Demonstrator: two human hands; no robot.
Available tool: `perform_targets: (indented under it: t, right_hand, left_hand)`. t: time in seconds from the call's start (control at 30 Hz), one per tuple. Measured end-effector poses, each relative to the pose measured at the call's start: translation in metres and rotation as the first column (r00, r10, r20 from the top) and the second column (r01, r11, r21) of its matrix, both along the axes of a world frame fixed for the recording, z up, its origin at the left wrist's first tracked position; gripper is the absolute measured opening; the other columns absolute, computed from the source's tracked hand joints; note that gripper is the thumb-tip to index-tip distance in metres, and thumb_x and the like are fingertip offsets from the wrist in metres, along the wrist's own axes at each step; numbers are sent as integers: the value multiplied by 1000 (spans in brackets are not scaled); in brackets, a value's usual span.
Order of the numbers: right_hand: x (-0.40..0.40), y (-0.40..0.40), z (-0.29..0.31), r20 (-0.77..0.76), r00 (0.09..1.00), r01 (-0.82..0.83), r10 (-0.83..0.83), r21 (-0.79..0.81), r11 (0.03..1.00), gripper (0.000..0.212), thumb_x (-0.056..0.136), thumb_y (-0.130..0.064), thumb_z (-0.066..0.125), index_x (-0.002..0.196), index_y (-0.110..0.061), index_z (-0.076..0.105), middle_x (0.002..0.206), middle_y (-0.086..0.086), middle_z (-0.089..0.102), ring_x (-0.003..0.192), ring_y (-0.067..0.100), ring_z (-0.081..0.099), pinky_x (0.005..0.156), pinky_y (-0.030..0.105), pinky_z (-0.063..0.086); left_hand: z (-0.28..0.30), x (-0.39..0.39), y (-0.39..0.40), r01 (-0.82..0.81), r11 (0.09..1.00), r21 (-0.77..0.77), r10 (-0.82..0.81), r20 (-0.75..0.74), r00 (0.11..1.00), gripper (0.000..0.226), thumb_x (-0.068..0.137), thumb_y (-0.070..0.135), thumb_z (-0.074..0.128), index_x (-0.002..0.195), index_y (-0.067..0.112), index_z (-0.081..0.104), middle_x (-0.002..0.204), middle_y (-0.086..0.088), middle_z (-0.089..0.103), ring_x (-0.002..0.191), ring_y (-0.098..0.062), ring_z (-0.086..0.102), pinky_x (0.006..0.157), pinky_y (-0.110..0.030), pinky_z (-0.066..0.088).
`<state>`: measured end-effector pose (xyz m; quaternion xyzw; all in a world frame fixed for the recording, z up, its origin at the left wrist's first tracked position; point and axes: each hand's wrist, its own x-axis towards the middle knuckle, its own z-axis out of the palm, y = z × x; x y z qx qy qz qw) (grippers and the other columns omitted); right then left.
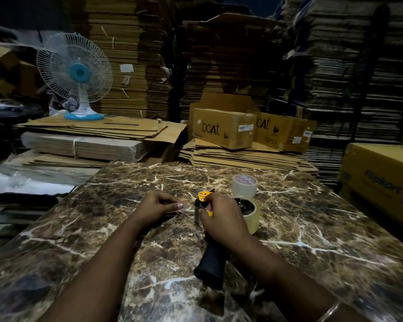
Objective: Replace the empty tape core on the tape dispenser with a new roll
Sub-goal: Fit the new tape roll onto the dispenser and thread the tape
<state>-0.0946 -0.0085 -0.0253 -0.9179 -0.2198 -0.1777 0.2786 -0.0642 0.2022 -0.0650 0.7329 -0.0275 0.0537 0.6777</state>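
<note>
Brown marble table (312,228): right hand (221,219) grips the black-and-yellow tape dispenser (209,256) carrying a clear tape roll (252,217); left hand (158,205) pinches its clear tape end (184,206).

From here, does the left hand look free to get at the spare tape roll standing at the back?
Probably not directly: the right hand and the tape dispenser lie between the left hand and the spare roll, and the left fingers seem to be pinching a tape end.
</note>
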Motion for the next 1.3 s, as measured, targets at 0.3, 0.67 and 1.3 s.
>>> perform_targets:
  t: [0.3, 0.67, 1.3]
  right_hand:
    - [-8, -2, 0, 64, 997, -39, 41, -26, 999, 19, 87, -33, 62, 97, -26, 78, 98, -3, 76, 92, 24, 67, 80, 33, 51]
    - [13, -43, -12, 16, 960, 246, -280, 431, 868, 26, 82, -33, 68, 107, -27, 72, 102, -4, 70, 90, 16, 65, 77, 39, 58]
    - [65, -94, -2, -825, 565, 556, -2, 379, 740, 72, 76, -38, 81, 135, -7, 52, 113, 22, 61, 87, 35, 66, 57, 34, 54]
  left_hand:
    - [0, 5, 6, -1, 999, 39, 3, -42, 999, 8, 81, 2, 74, 86, -2, 77, 114, -5, 71, 104, -19, 70, 85, -40, 55]
    - [9, -2, 8, -196, 979, -55, 192, -69, 979, 29, 87, -9, 43, 108, -18, 61, 109, -28, 70, 91, -37, 69, 66, -32, 55]
    - [108, 64, -124, 220, 372, 902, -178, -164, 970, 35, 87, 40, 65, 103, 11, 76, 102, -7, 75, 97, -22, 67, 89, -39, 55]
